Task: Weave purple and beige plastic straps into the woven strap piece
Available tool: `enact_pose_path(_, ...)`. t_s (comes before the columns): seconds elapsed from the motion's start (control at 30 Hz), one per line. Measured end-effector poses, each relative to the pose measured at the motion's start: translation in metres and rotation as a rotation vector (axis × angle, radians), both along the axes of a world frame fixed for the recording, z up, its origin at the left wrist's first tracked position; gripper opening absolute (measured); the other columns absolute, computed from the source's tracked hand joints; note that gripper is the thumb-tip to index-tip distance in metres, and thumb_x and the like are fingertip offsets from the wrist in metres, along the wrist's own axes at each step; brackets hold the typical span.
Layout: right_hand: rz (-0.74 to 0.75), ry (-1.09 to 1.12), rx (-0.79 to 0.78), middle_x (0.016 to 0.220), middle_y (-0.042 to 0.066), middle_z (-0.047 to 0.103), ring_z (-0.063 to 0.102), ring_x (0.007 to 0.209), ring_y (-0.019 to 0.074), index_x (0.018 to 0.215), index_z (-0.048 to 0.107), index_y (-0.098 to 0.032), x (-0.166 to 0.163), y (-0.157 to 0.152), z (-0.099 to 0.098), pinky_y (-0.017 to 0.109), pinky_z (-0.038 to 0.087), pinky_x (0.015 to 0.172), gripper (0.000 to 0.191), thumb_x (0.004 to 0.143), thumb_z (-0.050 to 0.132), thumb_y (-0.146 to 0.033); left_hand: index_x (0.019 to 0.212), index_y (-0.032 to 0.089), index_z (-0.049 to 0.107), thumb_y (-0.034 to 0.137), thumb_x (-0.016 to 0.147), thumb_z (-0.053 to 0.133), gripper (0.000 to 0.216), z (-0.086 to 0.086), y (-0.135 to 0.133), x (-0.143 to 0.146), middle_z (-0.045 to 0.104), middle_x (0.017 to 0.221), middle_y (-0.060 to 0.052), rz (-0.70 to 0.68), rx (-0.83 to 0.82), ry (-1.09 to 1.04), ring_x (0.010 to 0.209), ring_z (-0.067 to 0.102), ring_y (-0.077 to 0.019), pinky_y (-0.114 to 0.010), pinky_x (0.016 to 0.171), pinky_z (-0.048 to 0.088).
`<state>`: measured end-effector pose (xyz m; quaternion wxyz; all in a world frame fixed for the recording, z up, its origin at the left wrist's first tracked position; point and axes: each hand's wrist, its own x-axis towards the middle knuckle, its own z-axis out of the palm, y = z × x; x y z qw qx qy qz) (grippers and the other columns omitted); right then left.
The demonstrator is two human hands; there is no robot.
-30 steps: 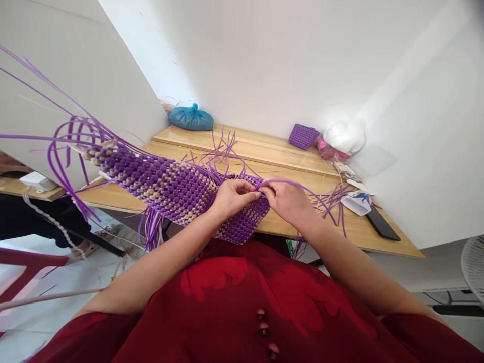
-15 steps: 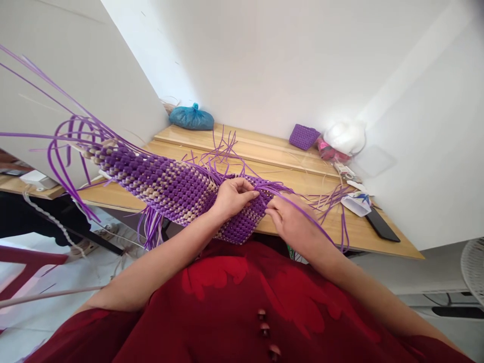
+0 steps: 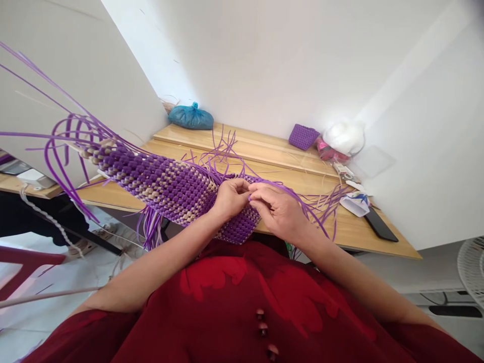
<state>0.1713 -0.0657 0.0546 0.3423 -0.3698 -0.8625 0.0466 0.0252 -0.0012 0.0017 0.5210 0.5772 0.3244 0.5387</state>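
A long woven piece (image 3: 166, 186) in purple and beige knotted strips runs from the left down to the table's front edge, with loose strip ends at its far left and along its right part. On its right part my left hand (image 3: 232, 197) is closed, thumb and forefinger pinched at the weave. Close against it, my right hand (image 3: 278, 209) pinches a purple strip (image 3: 250, 198), of which only a bit shows between the fingertips. More purple strips (image 3: 321, 217) trail out to the right behind my right hand. The exact knot is hidden by the fingers.
The wooden table (image 3: 302, 222) meets white walls. A blue plastic bag (image 3: 191, 117), a small purple woven pouch (image 3: 303, 136), a white bag (image 3: 343, 137) and a black phone-like slab (image 3: 381, 225) lie on it. A fan (image 3: 472, 267) stands at right, a red chair (image 3: 24, 272) at left.
My right hand has moved left, from the side of the weave to right beside my left hand's fingertips. My left hand and the woven piece have stayed nearly in place.
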Motion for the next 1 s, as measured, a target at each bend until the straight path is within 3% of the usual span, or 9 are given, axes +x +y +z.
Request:
enact_pose_path(0.07,0.018,0.024,0.012,0.125,0.009,0.069,0.064,0.116,0.0200,0.097,0.066,-0.020,0.001,0.004,-0.003,0.037,0.049,0.101,0.015,0.096,0.052,-0.017,0.068,0.013,0.068,0.021,0.060,0.074,0.014,0.000,-0.001,0.000,0.070,0.067,-0.001,-0.007,-0.006,-0.022,0.061,0.060,-0.0119,-0.022,0.058,0.047)
enact_pose_path(0.13,-0.060,0.107,-0.049,0.111,0.008,0.074,0.070,0.104,0.0190,0.097,0.067,-0.020,0.005,0.008,-0.006,0.035,0.054,0.094,0.014,0.095,0.054,-0.020,0.069,0.013,0.067,0.023,0.060,0.077,0.018,-0.001,-0.002,0.001,0.068,0.065,-0.001,-0.005,-0.058,-0.012,0.057,0.058,-0.0113,-0.022,0.054,0.046)
enact_pose_path(0.23,-0.188,0.327,-0.298,0.083,0.003,0.074,0.072,0.074,0.0157,0.095,0.068,-0.019,0.011,0.015,-0.005,0.028,0.057,0.068,0.012,0.092,0.060,-0.028,0.070,0.014,0.065,0.030,0.060,0.081,0.025,-0.003,-0.004,0.002,0.064,0.060,0.000,0.001,-0.130,0.004,0.050,0.054,-0.0102,-0.021,0.048,0.044)
enact_pose_path(0.3,-0.181,0.434,-0.474,0.074,0.002,0.071,0.070,0.064,0.0144,0.092,0.067,-0.018,0.015,0.021,-0.001,0.024,0.055,0.057,0.014,0.087,0.066,-0.031,0.070,0.014,0.065,0.032,0.061,0.082,0.027,-0.004,-0.004,0.003,0.064,0.061,0.000,0.004,-0.130,-0.002,0.051,0.055,-0.0101,-0.022,0.049,0.045)
enact_pose_path(0.5,-0.139,0.505,-0.657,0.069,0.001,0.069,0.068,0.060,0.0130,0.088,0.067,-0.016,0.020,0.031,0.011,0.022,0.055,0.054,0.021,0.072,0.076,-0.027,0.070,0.014,0.066,0.032,0.062,0.083,0.026,-0.006,-0.006,0.003,0.065,0.061,0.000,-0.005,-0.146,-0.044,0.052,0.056,-0.0096,-0.022,0.052,0.047)
enact_pose_path(0.8,-0.266,0.227,-0.503,0.071,0.000,0.071,0.070,0.064,0.0150,0.107,0.067,-0.017,0.016,0.028,0.013,0.026,0.053,0.063,0.028,0.079,0.063,-0.015,0.069,0.014,0.067,0.032,0.057,0.086,0.029,-0.004,-0.006,0.004,0.065,0.061,0.000,-0.006,-0.136,-0.058,0.052,0.055,-0.0097,-0.022,0.053,0.047)
enact_pose_path(1.0,-0.415,-0.276,-0.116,0.088,0.009,0.074,0.068,0.083,0.0231,0.095,0.072,-0.017,-0.011,0.019,0.023,0.034,0.047,0.075,0.014,0.088,0.060,-0.017,0.066,0.014,0.065,0.029,0.064,0.078,0.019,-0.004,-0.005,0.003,0.064,0.058,0.000,0.018,-0.057,-0.008,0.052,0.053,-0.0097,-0.021,0.051,0.043)
